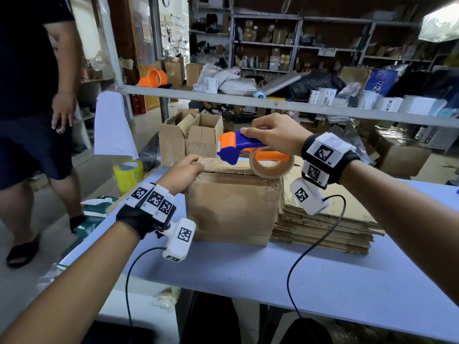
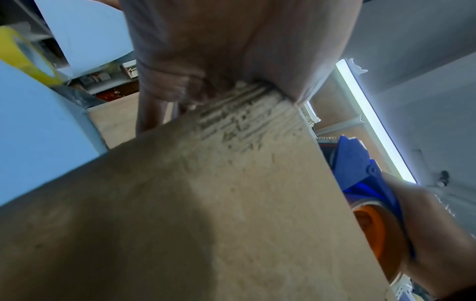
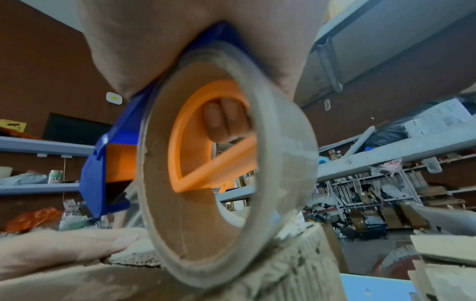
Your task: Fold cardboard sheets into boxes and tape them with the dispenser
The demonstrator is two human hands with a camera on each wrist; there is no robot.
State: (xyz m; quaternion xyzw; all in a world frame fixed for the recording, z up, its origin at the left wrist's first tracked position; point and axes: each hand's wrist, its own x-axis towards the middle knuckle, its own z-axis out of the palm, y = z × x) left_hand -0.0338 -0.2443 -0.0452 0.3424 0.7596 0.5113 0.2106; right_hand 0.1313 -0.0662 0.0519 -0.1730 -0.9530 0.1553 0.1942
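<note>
A brown cardboard box (image 1: 231, 207) stands on the light blue table (image 1: 248, 274). My left hand (image 1: 186, 171) grips its top left edge, fingers curled over the folded flaps; the left wrist view shows that hand (image 2: 219, 51) on the box (image 2: 206, 203). My right hand (image 1: 273, 134) holds the blue and orange tape dispenser (image 1: 238, 145) by its handle, just above the box top. Its tape roll (image 1: 272, 166) touches the top's near right part. Seen from the right wrist, fingers (image 3: 226, 120) wrap the orange handle inside the roll (image 3: 283, 163).
A stack of flat cardboard sheets (image 1: 330, 219) lies right of the box. Two open boxes (image 1: 191, 137) stand behind it. A yellow tape roll (image 1: 128, 173) sits at the table's left end. A person (image 1: 32, 95) stands at the left. A grey rail (image 1: 273, 105) crosses overhead.
</note>
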